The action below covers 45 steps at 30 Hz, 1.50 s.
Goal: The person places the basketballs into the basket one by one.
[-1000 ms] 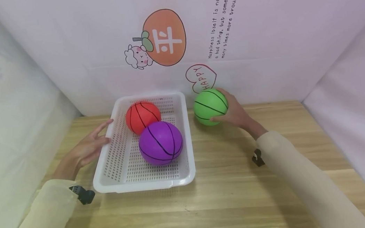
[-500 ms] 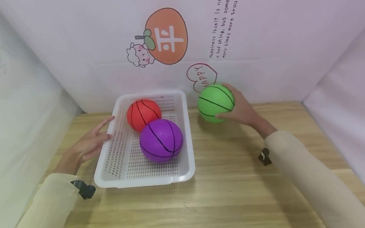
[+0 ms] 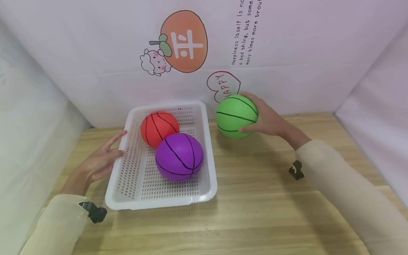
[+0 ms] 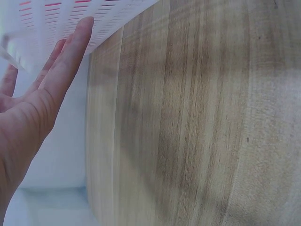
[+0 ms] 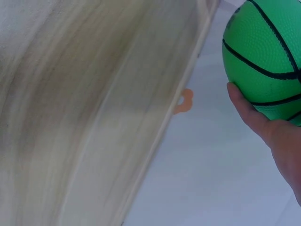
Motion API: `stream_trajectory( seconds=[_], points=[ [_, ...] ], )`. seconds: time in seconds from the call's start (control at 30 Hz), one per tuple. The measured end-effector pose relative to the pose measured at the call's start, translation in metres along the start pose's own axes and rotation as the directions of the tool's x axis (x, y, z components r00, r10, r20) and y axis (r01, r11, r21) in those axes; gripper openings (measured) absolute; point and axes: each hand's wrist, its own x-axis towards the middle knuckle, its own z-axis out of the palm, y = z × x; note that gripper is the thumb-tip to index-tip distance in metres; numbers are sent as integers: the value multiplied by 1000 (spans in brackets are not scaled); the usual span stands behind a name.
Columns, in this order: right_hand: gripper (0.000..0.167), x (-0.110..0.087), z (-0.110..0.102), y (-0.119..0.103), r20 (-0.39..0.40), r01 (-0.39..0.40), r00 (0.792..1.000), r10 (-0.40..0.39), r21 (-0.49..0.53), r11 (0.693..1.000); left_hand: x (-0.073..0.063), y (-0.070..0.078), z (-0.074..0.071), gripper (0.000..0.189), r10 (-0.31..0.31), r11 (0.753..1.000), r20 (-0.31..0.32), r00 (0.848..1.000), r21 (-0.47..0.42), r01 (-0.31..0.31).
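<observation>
A green mini basketball (image 3: 236, 116) is in my right hand (image 3: 264, 118), to the right of the white plastic basket (image 3: 211, 162). The thumb and fingers grip its right side; in the right wrist view the thumb (image 5: 249, 110) presses on the green ball (image 5: 268, 52). My left hand (image 3: 99, 163) touches the basket's left rim with its fingers extended. In the left wrist view those fingers (image 4: 70, 56) lie along the slotted basket wall (image 4: 106, 21). Inside the basket a red mini basketball (image 3: 159, 128) sits behind a purple mini basketball (image 3: 179, 156).
The basket stands on a wood-grain table (image 3: 251, 218), near its back edge. Behind rises a white printed cloth (image 3: 115, 51) with an orange fruit drawing (image 3: 186, 62) and lettering. Cloth walls also close off both sides.
The green ball looks slightly larger, as if raised a little in my right hand; it shifted right, then back left. My left hand stays at the basket rim. The view shifted slightly.
</observation>
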Motion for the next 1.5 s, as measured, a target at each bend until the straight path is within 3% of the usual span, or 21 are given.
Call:
stream_trajectory(
  seconds=[0.57, 1.0, 1.5],
  points=[
    [113, 10, -9, -32, 114, 42, 993, -44, 14, 999, 1, -1, -2, 79, -6, 1000, -9, 1000, 4, 6],
    [115, 21, -7, -51, 100, 67, 993, -70, 30, 997, 2, -1, -2, 78, -16, 999, -15, 1000, -46, 15],
    [114, 41, 5, -71, 120, 140, 983, -141, 15, 990, 1, 1, -1, 79, -17, 999, -22, 1000, -39, 16]
  ],
)
